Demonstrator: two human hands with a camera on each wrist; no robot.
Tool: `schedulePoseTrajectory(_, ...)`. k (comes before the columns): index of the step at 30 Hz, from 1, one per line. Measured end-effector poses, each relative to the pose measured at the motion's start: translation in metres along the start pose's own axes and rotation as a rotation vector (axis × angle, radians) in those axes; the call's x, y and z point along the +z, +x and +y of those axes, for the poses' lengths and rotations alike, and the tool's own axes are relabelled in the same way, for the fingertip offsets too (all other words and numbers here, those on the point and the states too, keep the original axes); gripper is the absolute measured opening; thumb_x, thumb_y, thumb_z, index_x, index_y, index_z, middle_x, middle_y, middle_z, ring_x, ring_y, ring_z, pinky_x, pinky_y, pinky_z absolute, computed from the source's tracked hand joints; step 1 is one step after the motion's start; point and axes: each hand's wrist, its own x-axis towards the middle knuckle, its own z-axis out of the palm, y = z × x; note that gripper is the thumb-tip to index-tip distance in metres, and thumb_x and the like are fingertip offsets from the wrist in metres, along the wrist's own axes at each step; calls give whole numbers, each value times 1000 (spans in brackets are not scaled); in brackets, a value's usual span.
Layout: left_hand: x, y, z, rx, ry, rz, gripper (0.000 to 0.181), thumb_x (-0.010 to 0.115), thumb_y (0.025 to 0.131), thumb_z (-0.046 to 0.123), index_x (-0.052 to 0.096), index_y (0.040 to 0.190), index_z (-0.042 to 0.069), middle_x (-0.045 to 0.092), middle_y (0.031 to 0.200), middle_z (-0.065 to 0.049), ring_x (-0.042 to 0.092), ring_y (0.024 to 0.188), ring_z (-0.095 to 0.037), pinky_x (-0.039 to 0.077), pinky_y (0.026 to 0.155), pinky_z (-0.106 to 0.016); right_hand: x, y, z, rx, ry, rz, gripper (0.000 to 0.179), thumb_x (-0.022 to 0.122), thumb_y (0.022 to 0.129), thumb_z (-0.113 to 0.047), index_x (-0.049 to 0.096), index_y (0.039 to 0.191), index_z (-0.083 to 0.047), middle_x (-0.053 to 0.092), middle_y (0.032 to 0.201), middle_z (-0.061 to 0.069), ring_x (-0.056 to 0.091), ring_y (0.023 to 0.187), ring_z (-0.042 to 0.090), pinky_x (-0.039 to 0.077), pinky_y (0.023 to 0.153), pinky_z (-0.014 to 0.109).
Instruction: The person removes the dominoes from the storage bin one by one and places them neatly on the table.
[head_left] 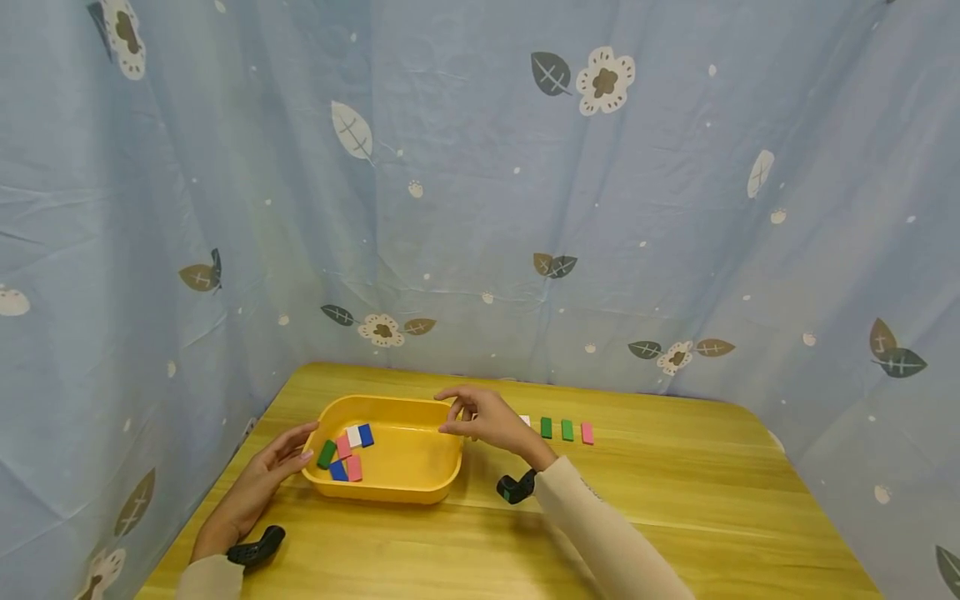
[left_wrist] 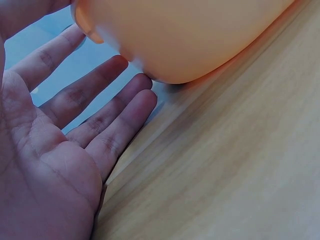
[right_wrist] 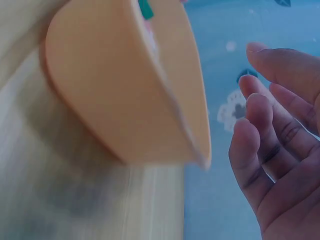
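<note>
A yellow plastic basin (head_left: 408,493) stands on the wooden table. Grouped at its left end lie several small blocks: a green block (head_left: 327,454), pink blocks (head_left: 354,468), blue blocks (head_left: 365,434) and a white block (head_left: 354,437). My left hand (head_left: 262,479) is at the basin's left end, fingertips right at its rim. Seen from the left wrist, the fingers (left_wrist: 107,75) extend nearly straight along the outer wall. Over the right rim hovers my right hand (head_left: 487,421), fingers loosely bent and holding nothing. The right wrist view has its fingertips beside the basin wall (right_wrist: 100,90).
Right of the basin, a row of blocks lies on the table (head_left: 675,500): a white block (head_left: 525,420) partly hidden by my hand, two green blocks (head_left: 567,430) and a pink block (head_left: 587,432). A patterned blue curtain (head_left: 480,208) hangs behind. Black devices (head_left: 258,547) are at both wrists.
</note>
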Motion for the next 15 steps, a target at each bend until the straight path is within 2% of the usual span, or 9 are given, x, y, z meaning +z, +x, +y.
schedulePoseTrajectory(4,0,-1,0,-2,-1,-1,67,62,104,40,34,160,17,30,164,-11,28,146,-33,39,91,-9,14,10,-9,-27,-18,-22,46,78,94,-28,63,138,-24,69,96,-5,62,72,31,57,61,48)
schedulePoseTrajectory(10,0,-1,0,3,-2,0,67,62,104,39,34,161,16,28,165,-11,29,145,-32,40,91,-8,35,23,-20,-46,-17,-59,46,78,94,-26,63,137,-21,69,94,-6,64,75,34,58,61,48)
schedulePoseTrajectory(15,0,-1,1,1,-5,-4,67,62,104,39,34,160,17,28,165,-11,33,142,-26,40,92,-9,51,31,-23,-63,-30,-77,46,78,94,-26,63,136,-19,69,92,-9,64,72,15,57,60,32)
